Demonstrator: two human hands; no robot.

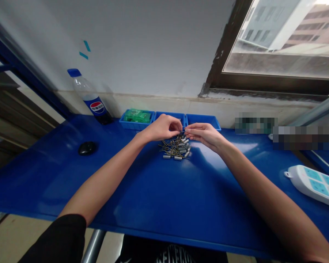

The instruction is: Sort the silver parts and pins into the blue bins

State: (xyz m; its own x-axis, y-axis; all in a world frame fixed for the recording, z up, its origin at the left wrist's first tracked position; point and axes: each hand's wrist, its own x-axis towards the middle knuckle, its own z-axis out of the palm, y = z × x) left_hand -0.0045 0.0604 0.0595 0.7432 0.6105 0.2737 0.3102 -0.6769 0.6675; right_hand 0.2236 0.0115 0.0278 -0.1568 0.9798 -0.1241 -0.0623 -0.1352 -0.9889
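Above a small pile of metal parts [178,148], my two hands meet with fingertips almost touching. My left hand [166,126] is closed in a pinch, palm down. Opposite it, my right hand [204,134] pinches with thumb and index finger. A thin metal rod [182,131] spans the small gap between the fingertips, its ends hidden by the fingers. The pile holds several slim brass-coloured pins and short silver cylinders, some cylinders [178,158] lying loose at its near edge.
Behind the hands, blue bins stand against the wall; the left bin [137,126] holds green packets [137,116], and the right bin [217,124] is partly hidden. A cola bottle [94,104] and a black mouse [87,148] stand left. A white power strip [301,179] lies right on the blue table [164,204].
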